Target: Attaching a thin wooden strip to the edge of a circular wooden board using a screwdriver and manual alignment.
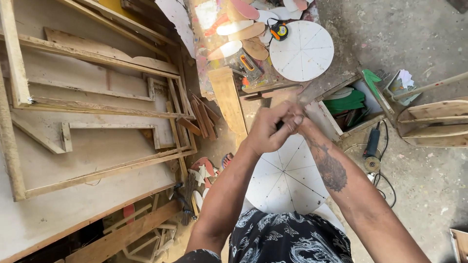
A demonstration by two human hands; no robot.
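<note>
While both hands meet above the white disc (pixel 287 178), the left hand (pixel 267 132) is curled shut around a small dark tool (pixel 280 125), kind unclear; the right hand (pixel 296 117) is blurred, grip undeterminable. Disc below hands: radial lines already drawn, uncut. A second lined disc (pixel 302 50) lies beyond them.
</note>
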